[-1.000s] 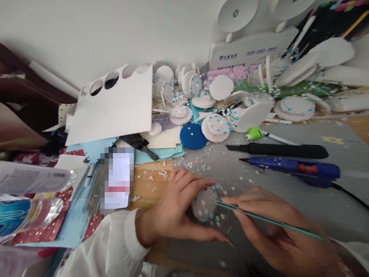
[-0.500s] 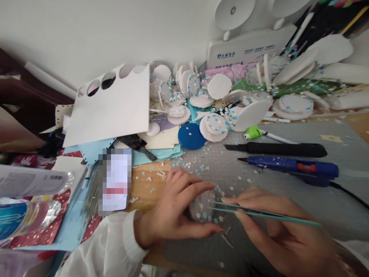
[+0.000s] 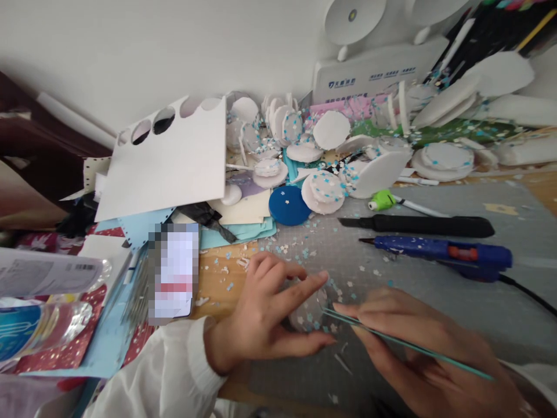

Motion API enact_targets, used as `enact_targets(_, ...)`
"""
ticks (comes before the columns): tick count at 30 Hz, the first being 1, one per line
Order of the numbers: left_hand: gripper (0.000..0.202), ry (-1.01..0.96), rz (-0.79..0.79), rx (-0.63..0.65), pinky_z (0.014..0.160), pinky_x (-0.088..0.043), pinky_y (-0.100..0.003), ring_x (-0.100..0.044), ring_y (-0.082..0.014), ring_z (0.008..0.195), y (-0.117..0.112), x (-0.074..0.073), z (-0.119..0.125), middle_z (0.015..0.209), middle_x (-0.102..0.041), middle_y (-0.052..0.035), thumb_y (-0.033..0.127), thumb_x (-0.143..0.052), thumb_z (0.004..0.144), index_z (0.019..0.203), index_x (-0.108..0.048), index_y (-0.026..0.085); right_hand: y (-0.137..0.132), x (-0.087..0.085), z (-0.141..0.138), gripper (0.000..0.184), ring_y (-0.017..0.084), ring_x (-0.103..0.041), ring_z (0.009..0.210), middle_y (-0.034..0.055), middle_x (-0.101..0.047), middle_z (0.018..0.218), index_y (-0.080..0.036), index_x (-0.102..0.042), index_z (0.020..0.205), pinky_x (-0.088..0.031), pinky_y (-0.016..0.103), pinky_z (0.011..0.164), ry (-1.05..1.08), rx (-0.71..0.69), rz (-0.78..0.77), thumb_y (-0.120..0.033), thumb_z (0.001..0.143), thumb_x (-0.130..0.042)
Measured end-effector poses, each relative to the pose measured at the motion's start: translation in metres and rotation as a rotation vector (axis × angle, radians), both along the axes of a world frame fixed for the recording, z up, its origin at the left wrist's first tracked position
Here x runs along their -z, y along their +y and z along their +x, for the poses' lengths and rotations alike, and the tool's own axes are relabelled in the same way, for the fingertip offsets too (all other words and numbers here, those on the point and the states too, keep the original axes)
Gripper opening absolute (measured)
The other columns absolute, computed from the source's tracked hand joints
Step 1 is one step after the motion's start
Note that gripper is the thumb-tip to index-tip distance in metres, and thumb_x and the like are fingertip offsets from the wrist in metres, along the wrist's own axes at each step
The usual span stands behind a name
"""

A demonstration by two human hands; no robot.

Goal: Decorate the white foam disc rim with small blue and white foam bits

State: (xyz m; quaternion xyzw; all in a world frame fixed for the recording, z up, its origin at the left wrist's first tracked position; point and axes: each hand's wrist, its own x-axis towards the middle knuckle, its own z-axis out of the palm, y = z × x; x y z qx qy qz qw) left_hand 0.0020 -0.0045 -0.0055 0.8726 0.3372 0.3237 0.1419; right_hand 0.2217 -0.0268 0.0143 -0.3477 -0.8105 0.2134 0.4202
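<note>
Thin teal metal tweezers (image 3: 404, 343) lie low in the frame, right of centre. Their long axis runs from the lower right up to the left, and the tips point left. The tips meet the right edge of a small round white foam disc (image 3: 310, 312) speckled with blue and white confetti. The disc lies flat on the grey cutting mat (image 3: 435, 290), lower centre.

Edges and room:
- The mat's left edge runs just left of the disc, with bare wooden surface (image 3: 221, 273) beyond it.
- Loose confetti is scattered on the mat above the disc.
- A blue glue gun (image 3: 439, 251) and a black utility knife (image 3: 418, 225) lie crosswise, well apart at the upper right.
- A dark blue round disc (image 3: 289, 205) fronts a heap of white foam rounds further up.
- The open stretch of mat is to the right, between the gun and the right hand.

Hands:
- Right hand (image 3: 418, 354) is closed in a pinch on the tweezers, fingertips set near the front of the tool. The rear end runs out past the hand.
- Left hand (image 3: 265, 313) is about half open with the fingers spread. Index finger above and thumb below bracket the foam disc. Firmness of contact cannot be told.
</note>
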Motion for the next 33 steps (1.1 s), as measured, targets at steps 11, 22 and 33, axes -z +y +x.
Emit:
enact_targets(11, 0.06, 0.046, 0.077, -0.005, 0.088, -0.035, -0.043, -0.057, -0.0223, 0.087, -0.003, 0.0, 0.002, 0.097, -0.068, -0.0067, 0.057, -0.062, 0.079, 0.126, -0.057, 0.021, -0.001, 0.003, 0.006, 0.04, 0.017, -0.072, 0.079, 0.0058, -0.076, 0.085, -0.013, -0.06, 0.12, -0.062, 0.025, 0.07, -0.121, -0.132, 0.065, -0.004, 0.082, -0.051)
enact_targets(22, 0.081, 0.091, -0.026, 0.005, 0.088, -0.035, -0.046, -0.056, -0.0265, 0.094, -0.006, -0.009, -0.001, 0.108, -0.062, -0.0104, 0.071, -0.058, 0.072, 0.135, -0.049, 0.021, 0.0, 0.009, 0.002, 0.037, 0.017, -0.072, 0.077, 0.0053, -0.076, 0.088, -0.017, -0.06, 0.111, -0.061, 0.031, 0.075, -0.013, -0.038, 0.168, -0.002, 0.077, -0.057)
enact_targets(33, 0.068, 0.31, -0.16, -0.933, 0.093, -0.044, -0.054, -0.054, -0.0368, 0.107, -0.027, -0.04, -0.093, 0.111, -0.055, -0.0156, 0.056, -0.056, 0.082, 0.136, -0.042, 0.018, 0.001, 0.009, -0.004, 0.038, 0.019, -0.072, 0.071, 0.0039, -0.076, 0.082, -0.02, -0.06, 0.11, -0.06, 0.031, 0.066, 0.03, -0.03, 0.193, -0.002, 0.077, -0.057)
